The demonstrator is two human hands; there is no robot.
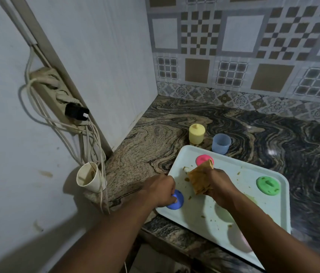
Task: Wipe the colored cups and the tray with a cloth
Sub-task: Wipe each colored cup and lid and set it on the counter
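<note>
A pale tray (257,174) with brown smears lies on the marble counter. On it sit a blue lid (177,201), a pink lid (202,159) and a green lid (268,185). My left hand (159,191) pinches the blue lid at the tray's near-left corner. My right hand (217,184) grips a bunched brown cloth (199,179) over the tray's left half. A yellow lidded cup (196,134) and an open blue cup (221,143) stand on the counter just beyond the tray. My right forearm hides part of the tray's near side.
A white wall panel (104,66) bounds the counter on the left, tiled wall behind. A power strip with plugs and cables (60,99) hangs on the left wall, with a stained paper cone cup (88,177) below it at the counter's edge. Marble counter (273,134) extends right.
</note>
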